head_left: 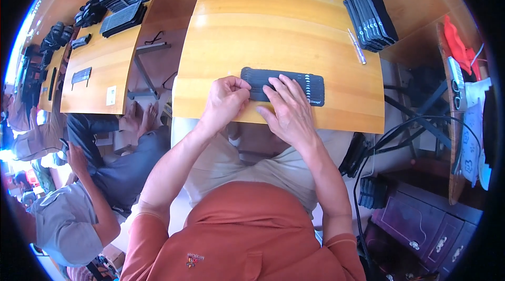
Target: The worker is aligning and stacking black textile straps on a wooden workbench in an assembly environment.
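Observation:
A flat black ribbed fabric piece (258, 77) lies near the front edge of the wooden table, longer side to side. Pale marks run in a column near its right end. At its left edge is my left hand (225, 101), thumb and forefinger pinched together and the other fingers curled; whatever is between the fingertips is too small or hidden to make out. Stretched over the middle of the piece, my right hand (290, 110) rests its fingers flat on it, with the thumb apart near the lower edge.
Stacks of similar black pieces (371, 17) stand at the table's far right, beside a pen (356, 47). On the left, another table (100, 89) carries more black bundles (123, 18). A co-worker (79, 212) sits there. A black cable (363, 176) hangs at right near a dark cabinet (415, 223).

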Demonstrator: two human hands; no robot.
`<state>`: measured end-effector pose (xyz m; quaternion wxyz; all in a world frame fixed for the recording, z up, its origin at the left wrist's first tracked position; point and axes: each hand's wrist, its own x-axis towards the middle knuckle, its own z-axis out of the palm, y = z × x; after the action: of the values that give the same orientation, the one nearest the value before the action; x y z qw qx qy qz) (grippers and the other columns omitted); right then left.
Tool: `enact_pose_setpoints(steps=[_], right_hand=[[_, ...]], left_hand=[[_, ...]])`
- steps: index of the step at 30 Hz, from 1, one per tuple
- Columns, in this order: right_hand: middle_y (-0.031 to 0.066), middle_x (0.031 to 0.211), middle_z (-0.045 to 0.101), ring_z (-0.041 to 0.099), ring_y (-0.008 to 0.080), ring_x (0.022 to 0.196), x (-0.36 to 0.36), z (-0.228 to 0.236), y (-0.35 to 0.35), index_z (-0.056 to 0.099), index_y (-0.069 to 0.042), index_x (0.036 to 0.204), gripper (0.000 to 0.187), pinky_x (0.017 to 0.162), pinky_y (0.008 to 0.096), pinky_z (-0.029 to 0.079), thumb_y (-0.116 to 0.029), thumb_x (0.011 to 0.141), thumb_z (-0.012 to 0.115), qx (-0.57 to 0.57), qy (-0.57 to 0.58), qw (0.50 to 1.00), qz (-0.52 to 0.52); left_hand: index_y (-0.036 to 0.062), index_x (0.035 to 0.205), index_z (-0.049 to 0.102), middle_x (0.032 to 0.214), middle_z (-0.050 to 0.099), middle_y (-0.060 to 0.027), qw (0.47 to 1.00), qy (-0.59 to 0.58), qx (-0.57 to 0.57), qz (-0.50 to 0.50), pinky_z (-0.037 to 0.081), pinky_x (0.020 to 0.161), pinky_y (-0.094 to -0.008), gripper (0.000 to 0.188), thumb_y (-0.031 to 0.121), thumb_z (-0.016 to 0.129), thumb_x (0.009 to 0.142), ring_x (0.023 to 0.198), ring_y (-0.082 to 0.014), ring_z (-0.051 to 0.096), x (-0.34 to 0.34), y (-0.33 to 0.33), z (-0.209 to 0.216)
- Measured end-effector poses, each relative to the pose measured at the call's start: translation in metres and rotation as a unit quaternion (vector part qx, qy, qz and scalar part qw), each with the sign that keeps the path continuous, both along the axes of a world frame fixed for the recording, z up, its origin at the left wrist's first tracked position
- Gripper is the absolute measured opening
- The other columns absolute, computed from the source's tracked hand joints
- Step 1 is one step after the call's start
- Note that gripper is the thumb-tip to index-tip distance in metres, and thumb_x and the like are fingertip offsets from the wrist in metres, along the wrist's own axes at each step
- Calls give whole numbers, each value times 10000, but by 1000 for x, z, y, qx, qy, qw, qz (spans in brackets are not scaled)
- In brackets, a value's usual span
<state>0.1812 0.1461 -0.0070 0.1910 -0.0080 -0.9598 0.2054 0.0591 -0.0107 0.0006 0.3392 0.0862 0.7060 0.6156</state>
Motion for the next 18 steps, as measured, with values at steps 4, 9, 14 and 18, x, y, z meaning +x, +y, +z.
enact_pose_setpoints(steps=[4,9,14,18], right_hand=[[194,1288,664,569,384,1272,-15,-2,-1,701,25,1185,438,1143,512,413,-235,847,801,11,12,1000,6],[142,1209,697,638,318,1158,-24,-5,-2,730,4,1157,371,965,436,562,-190,847,792,116,53,992,-10],[118,1125,709,660,256,1091,-33,-5,4,736,0,1078,250,848,392,599,-119,859,745,135,20,991,3],[86,950,669,660,248,876,-38,-9,8,641,-34,812,73,692,380,606,-99,806,672,160,65,985,21]], left_hand=[[-42,910,670,711,630,-54,998,-43,17,53,421,459,-242,91,43,639,894,537,-92,544,1,3,10],[19,961,681,716,616,-13,996,-48,48,60,410,452,-225,86,70,644,903,532,-71,521,-10,17,17],[20,996,683,729,627,-6,998,-39,45,37,449,506,-224,105,82,665,913,572,-70,551,-18,17,20],[23,1066,671,752,634,1,999,-6,33,28,471,549,-219,156,125,695,950,604,-70,573,-19,4,22]])
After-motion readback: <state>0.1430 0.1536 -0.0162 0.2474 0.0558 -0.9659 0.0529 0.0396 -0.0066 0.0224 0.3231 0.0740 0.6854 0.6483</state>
